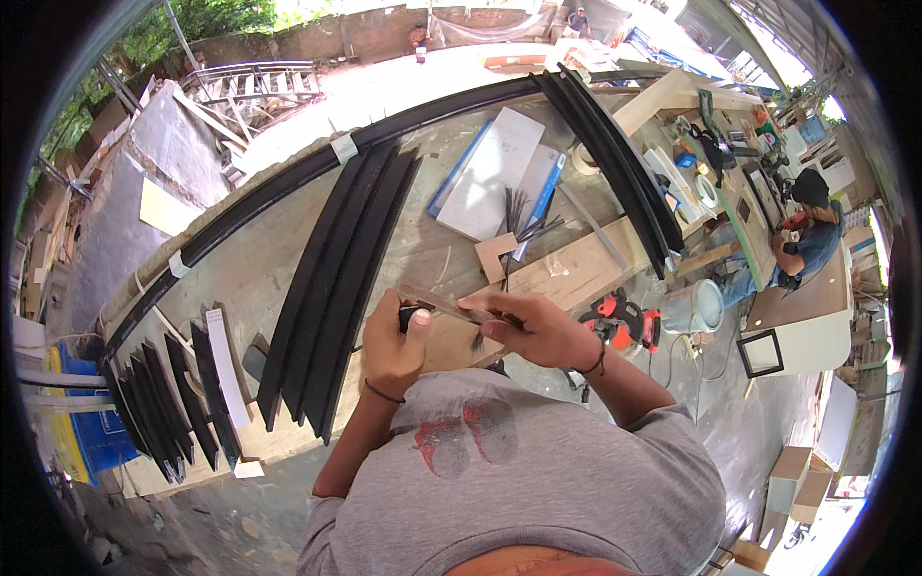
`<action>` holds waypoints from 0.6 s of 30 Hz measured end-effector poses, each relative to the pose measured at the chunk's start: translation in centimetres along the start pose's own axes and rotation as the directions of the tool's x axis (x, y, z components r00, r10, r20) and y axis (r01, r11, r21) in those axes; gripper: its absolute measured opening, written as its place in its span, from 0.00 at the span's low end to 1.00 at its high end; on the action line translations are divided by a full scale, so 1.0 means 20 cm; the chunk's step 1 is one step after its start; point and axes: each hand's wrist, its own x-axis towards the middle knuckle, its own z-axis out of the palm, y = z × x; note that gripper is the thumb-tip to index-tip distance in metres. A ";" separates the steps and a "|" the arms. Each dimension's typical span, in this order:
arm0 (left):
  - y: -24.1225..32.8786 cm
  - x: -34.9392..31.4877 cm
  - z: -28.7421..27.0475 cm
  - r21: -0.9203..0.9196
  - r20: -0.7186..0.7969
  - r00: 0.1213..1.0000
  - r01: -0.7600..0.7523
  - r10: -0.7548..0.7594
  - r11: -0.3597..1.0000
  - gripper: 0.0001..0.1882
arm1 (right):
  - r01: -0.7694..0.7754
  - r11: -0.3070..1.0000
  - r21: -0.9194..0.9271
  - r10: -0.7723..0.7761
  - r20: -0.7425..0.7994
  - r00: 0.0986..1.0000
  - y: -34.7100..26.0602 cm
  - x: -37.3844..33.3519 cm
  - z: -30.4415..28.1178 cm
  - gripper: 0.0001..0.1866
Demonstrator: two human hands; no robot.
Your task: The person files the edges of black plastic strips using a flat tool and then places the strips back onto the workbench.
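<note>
My left hand and my right hand meet in front of my chest, above the near edge of the worktable. Between them runs a thin, brownish flat strip; its material is unclear. The left fingers are closed round its left end, and a small black object shows beside the thumb. My right thumb and fingers pinch the strip's other end. Just beyond the hands lies an L-shaped tan corner piece near a bundle of thin black strips.
Long black profiles lie left of my hands, more at the right. Shorter black pieces sit far left. White panels rest mid-table. A red-black power tool and bucket stand right, near a co-worker.
</note>
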 end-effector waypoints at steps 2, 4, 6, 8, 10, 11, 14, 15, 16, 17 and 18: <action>-0.03 -0.02 0.00 0.078 0.016 0.999 0.038 -0.039 0.996 0.24 | -0.005 0.990 -0.138 0.006 0.011 1.000 0.00 0.03 -0.03 0.19; -0.04 -0.03 0.00 0.158 0.028 0.996 0.074 -0.079 0.985 0.24 | 0.007 0.991 -0.132 -0.009 -0.015 1.000 -0.04 0.04 -0.03 0.18; -0.03 -0.02 -0.02 0.180 0.051 0.993 0.097 -0.108 0.979 0.24 | 0.029 0.992 -0.119 -0.033 -0.036 0.999 -0.05 0.04 -0.02 0.17; -0.05 -0.02 -0.03 0.135 0.038 0.993 0.107 -0.114 0.985 0.25 | 0.115 0.991 -0.073 -0.119 -0.041 0.992 -0.03 -0.01 -0.03 0.18; -0.05 -0.02 -0.02 0.089 0.028 0.992 0.121 -0.124 0.989 0.26 | 0.083 0.992 -0.099 -0.083 0.009 0.997 -0.04 0.00 -0.03 0.19; -0.04 -0.03 0.01 0.130 0.056 0.993 0.099 -0.107 0.987 0.27 | 0.047 0.991 -0.128 -0.042 0.045 0.998 -0.05 0.00 -0.04 0.19; 0.00 -0.02 0.00 0.227 0.139 0.971 0.162 -0.197 0.960 0.30 | 0.018 0.987 -0.161 -0.009 0.058 0.998 0.04 0.06 -0.02 0.19; 0.00 -0.01 0.00 0.207 0.107 0.981 0.139 -0.164 0.968 0.29 | 0.017 0.987 -0.160 -0.008 0.058 0.998 0.03 0.05 -0.02 0.19; 0.00 0.00 0.00 0.189 0.074 0.989 0.115 -0.131 0.975 0.29 | 0.088 0.990 -0.108 -0.085 0.030 0.996 0.02 0.03 -0.02 0.19; 0.00 0.00 -0.01 0.192 0.072 0.988 0.118 -0.133 0.974 0.29 | 0.161 0.985 -0.057 -0.161 0.002 0.987 0.01 0.02 -0.03 0.18; 0.01 0.00 -0.01 0.120 0.095 0.984 0.139 -0.151 0.983 0.28 | 0.161 0.985 -0.055 -0.161 0.005 0.987 0.02 0.02 -0.04 0.18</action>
